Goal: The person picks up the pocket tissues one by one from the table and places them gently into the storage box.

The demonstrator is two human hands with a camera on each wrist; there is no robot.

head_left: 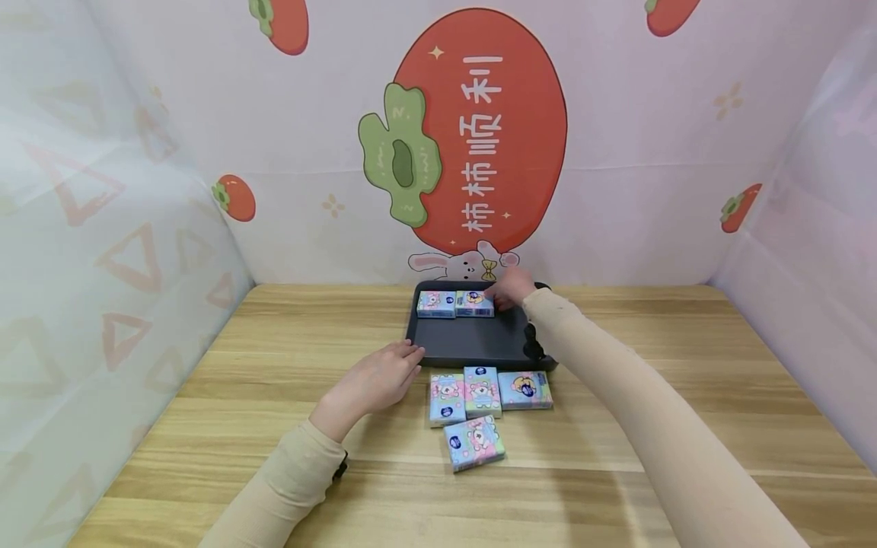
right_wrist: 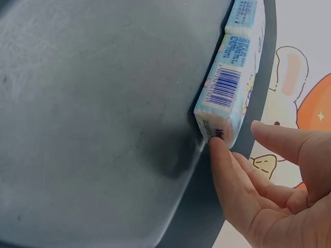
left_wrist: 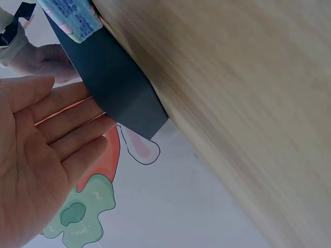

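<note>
A dark grey tray [head_left: 466, 340] lies at the back of the wooden table, with two small tissue packs side by side along its far wall. My right hand [head_left: 512, 289] reaches over the tray; in the right wrist view its fingertips touch the end of the right-hand tissue pack [right_wrist: 227, 88], thumb held apart from it. The left tissue pack [head_left: 436, 304] fills the tray's far left corner. My left hand [head_left: 380, 378] rests its straight fingertips against the tray's near left corner, palm flat in the left wrist view.
In front of the tray lie several more tissue packs: a left one [head_left: 448, 399], a middle one [head_left: 483, 392], a right one turned sideways [head_left: 524, 390] and a tilted one [head_left: 474, 443] nearest me. Behind the table [head_left: 294, 327] hangs a cloth backdrop [head_left: 308, 243] printed with persimmons.
</note>
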